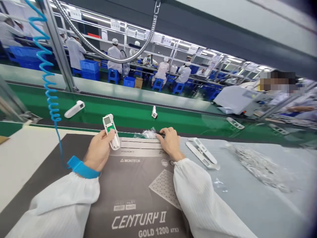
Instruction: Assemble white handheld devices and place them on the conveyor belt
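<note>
Thumb and fingers of the left hand (97, 152) were clamped on a long white plastic handheld casing (115, 142) with a small grey screen (108, 121) and exposed green circuit board (113, 126), up near the far edge of a dark printed cardboard sheet (123, 185). Looked light and stiff, probably kinda slick; bare board was likely the fragile bit, so side edges seemed the safest hold. The right hand (171, 142) was loosely curled by crumpled clear plastic film (148, 133), couldn't tell if it pinched any. White plastic shell pieces (205, 151) lay further right.

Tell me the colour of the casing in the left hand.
White; the casing in the left hand shows best in the head view.
</note>
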`<move>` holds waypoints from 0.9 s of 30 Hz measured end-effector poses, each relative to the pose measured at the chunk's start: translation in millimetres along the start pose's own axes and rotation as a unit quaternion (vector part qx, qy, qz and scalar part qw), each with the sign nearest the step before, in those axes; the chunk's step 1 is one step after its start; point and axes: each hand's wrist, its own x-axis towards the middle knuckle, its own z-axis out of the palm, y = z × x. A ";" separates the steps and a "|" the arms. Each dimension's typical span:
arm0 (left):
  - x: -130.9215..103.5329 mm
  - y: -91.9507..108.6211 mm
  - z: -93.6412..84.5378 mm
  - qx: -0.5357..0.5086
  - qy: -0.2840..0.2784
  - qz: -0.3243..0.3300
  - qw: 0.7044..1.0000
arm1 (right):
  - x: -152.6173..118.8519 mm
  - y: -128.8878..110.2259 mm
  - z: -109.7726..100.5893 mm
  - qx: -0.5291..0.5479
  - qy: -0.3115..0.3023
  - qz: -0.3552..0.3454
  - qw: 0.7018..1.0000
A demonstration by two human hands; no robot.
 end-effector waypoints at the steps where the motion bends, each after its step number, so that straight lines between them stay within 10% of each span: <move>1: -1.9 1.7 1.4 0.004 0.000 -0.010 1.000 | -1.1 9.4 -9.1 -0.029 -0.012 0.006 0.999; 9: -9.0 -2.6 5.1 0.087 -0.042 -0.042 0.994 | -27.8 110.5 -73.0 -0.181 -0.129 0.167 0.961; 15: -14.4 -7.5 9.8 0.126 -0.106 -0.045 0.985 | -32.3 130.3 -81.6 -0.123 -0.184 0.147 0.964; 20: -24.3 -9.0 17.0 0.126 -0.157 -0.039 0.979 | -39.5 73.8 -96.2 0.141 -0.195 0.056 0.969; 27: -17.9 -18.2 10.0 0.232 -0.131 0.012 0.964 | -60.6 -51.7 -52.2 0.458 -0.450 -0.085 0.762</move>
